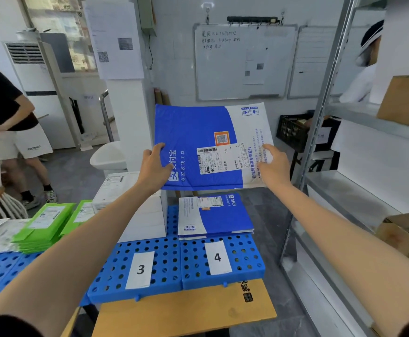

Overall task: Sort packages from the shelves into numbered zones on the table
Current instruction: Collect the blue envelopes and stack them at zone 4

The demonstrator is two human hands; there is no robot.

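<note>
I hold a flat blue and white mailer (pixel 198 132) up in the air in front of me, its label facing me. My left hand (pixel 155 166) grips its lower left edge and my right hand (pixel 272 164) grips its lower right edge. Below it lies a stack of like blue and white mailers (pixel 215 216) on the blue perforated table panel (pixel 244 256), behind the paper label "4" (pixel 217 257). The label "3" (pixel 141 269) sits to the left, with white boxes (pixel 147 217) behind it.
Green mailers (pixel 44 226) are stacked further left on the table. A metal shelf rack (pixel 320 117) with cardboard boxes (pixel 405 99) stands close on my right. One person stands at the far left, another behind the rack. A brown cardboard sheet (pixel 186 310) lies under the panels.
</note>
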